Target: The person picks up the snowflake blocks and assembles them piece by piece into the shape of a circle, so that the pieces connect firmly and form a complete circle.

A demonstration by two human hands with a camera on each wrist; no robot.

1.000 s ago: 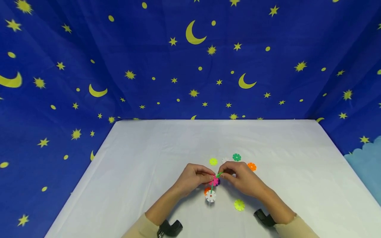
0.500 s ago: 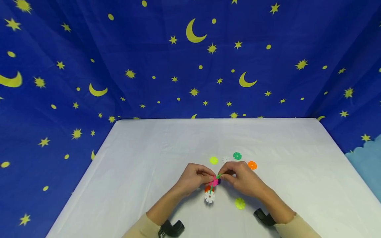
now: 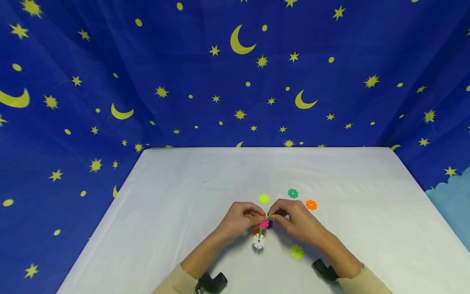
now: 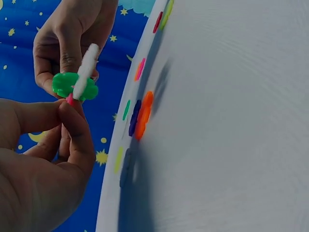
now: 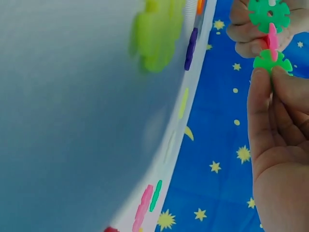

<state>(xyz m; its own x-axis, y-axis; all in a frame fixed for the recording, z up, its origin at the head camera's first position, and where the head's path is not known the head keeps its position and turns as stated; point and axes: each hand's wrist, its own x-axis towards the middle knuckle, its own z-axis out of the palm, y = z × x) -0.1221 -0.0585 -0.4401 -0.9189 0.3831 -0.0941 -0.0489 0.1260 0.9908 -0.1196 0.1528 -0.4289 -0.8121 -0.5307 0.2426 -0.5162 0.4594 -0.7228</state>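
Between finger and thumb, my left hand (image 3: pixel 238 222) pinches a pink notched plastic disc (image 3: pixel 264 223) over the table. A green notched disc (image 4: pixel 63 84) is joined to the pink one, and a white disc (image 3: pixel 258 241) is slotted onto that green one at the near end. My right hand (image 3: pixel 299 220) pinches a second green disc (image 5: pixel 270 60) at its edge. That disc meets the far edge of the pink disc; fingers hide part of it, and I cannot tell how deeply the slots engage.
Loose discs lie on the white table (image 3: pixel 176 196): yellow (image 3: pixel 264 198), dark green (image 3: pixel 293 193), orange (image 3: pixel 311 205), yellow-green (image 3: pixel 297 252) and purple (image 3: pixel 270 224). An orange-red disc (image 3: pixel 258 233) shows behind the white one. Starry blue cloth (image 3: pixel 183 65) surrounds the table. Black wrist devices (image 3: pixel 213 282) hang below both forearms.
The right hand has come very slightly closer to the left, and its green disc has shifted a little toward the pink one. Both hands keep their pinch; the loose discs stay put.
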